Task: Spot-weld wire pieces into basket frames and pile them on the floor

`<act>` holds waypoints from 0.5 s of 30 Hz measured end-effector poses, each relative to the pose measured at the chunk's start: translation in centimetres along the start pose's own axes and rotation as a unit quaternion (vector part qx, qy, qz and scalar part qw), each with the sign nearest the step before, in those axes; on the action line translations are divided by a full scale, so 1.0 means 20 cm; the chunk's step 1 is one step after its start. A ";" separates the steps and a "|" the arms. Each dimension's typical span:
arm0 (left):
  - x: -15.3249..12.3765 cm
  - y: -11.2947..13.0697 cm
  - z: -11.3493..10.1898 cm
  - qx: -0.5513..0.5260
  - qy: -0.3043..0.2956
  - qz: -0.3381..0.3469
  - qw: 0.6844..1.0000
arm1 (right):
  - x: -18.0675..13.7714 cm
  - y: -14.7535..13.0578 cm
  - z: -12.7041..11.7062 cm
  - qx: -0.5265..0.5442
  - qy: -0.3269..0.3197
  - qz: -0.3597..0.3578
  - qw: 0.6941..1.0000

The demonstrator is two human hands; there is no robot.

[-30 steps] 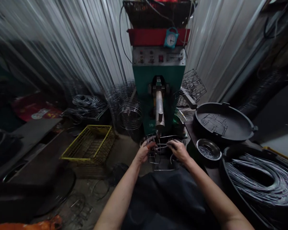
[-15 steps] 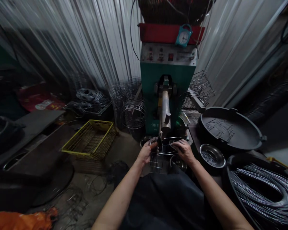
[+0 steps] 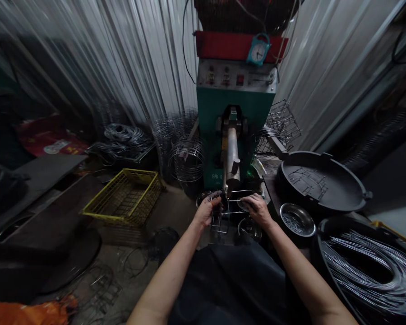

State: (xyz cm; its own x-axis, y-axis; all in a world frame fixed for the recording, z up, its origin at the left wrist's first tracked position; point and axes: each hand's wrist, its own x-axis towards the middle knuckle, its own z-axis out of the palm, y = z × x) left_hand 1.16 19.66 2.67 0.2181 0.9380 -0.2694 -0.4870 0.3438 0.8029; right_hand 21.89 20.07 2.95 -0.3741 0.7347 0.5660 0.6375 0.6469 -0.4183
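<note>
Behind everything runs the corrugated metal wall [image 3: 138, 58], and in front of it stands the green machine [image 3: 209, 106], its round metal arm [image 3: 232, 149] jutting out toward the seated worker, right above the work. To the machine's right is a dark counter [image 3: 272, 187], carrying a wide black pan [image 3: 341, 185] with thin bent wires scattered in it. Nearer than that, also right of the machine, a black tub [image 3: 320, 243] holds a thick loop of shiny wire [image 3: 379, 275]. On the machine's left, a yellow wire basket [image 3: 103, 214] takes up floor space, with stacked wire rings [image 3: 189, 158] tight against the machine's side and coils [image 3: 123, 133] farther off. Loose wire [image 3: 103, 289] litters the floor in front and to the left.

The wire frame [image 3: 219, 231] is just below the tip of the machine's arm, partly covered by the left hand [image 3: 206, 210], whose fingers are clamped around it. The right hand [image 3: 258, 210] has its fingers pinched together at the frame's other end. A small steel bowl [image 3: 306, 216] of metal bits sits right of the machine, beside the pan. Smallest is a blue clock [image 3: 258, 50] at the machine's top.
</note>
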 end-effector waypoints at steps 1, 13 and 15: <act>0.01 0.00 0.00 0.000 0.000 -0.002 1.000 | 0.00 0.01 0.00 0.001 0.003 -0.002 1.000; 0.05 0.02 0.01 -0.017 -0.006 -0.023 1.000 | 0.03 0.04 0.01 0.008 0.011 -0.006 1.000; 0.05 0.02 0.01 -0.020 -0.006 -0.024 0.999 | 0.03 0.04 0.01 0.008 0.013 -0.008 1.000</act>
State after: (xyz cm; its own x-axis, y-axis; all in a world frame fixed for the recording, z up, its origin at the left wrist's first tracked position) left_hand 1.34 20.77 2.76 0.2512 0.9199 -0.3010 -0.5095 0.3901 0.7670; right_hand 22.00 21.04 2.75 -0.3666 0.7192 0.5902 0.6214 0.6614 -0.4200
